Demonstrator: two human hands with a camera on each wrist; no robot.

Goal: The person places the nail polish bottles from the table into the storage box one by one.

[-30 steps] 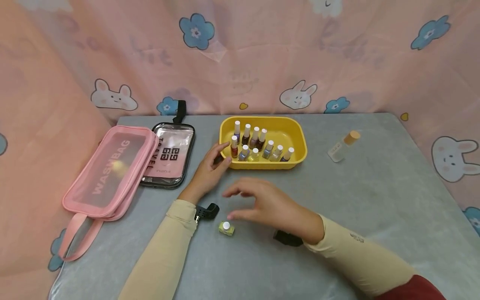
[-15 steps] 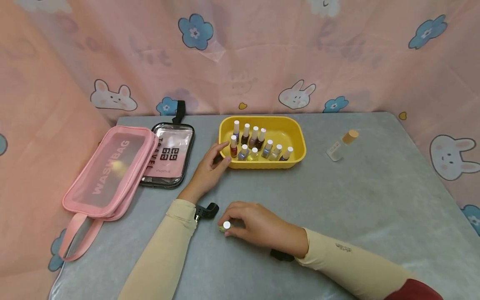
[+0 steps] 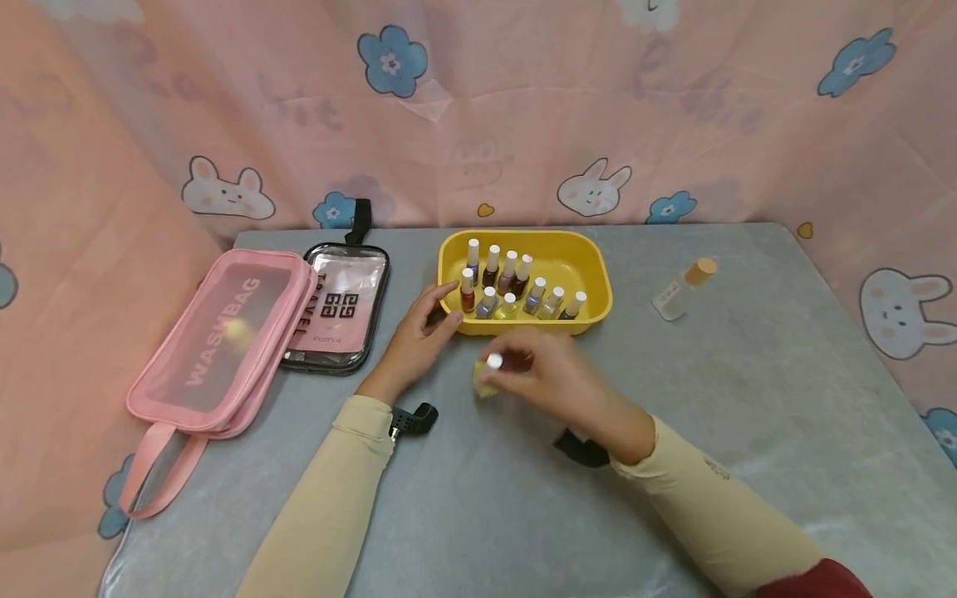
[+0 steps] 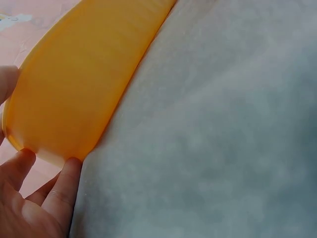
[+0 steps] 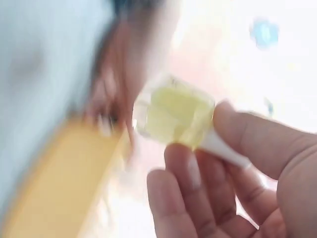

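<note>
My right hand (image 3: 557, 374) pinches a small nail polish bottle (image 5: 173, 111) with pale yellow-green polish and a white cap. It holds the bottle over the grey table just in front of a yellow tray (image 3: 534, 327). In the right wrist view, thumb and fingertips meet around the bottle's neck and cap. My left hand (image 3: 419, 336) holds the tray at its front left corner, with fingertips (image 4: 72, 166) against the outer wall and one finger at the rim. Several white-capped nail polish bottles (image 3: 507, 274) stand in the tray, mostly toward its left and front.
A clear bottle with a wooden-look cap (image 3: 682, 291) lies on the table at the right. On the left, a pink wash bag (image 3: 224, 332) overlaps a black-edged clear travel pouch (image 3: 344, 286). A printed pink curtain (image 3: 508, 108) hangs behind the table.
My right hand came down to the yellow-green bottle, took hold of it and moved it forward and slightly right toward the tray. My left hand has stayed at the tray's corner.
</note>
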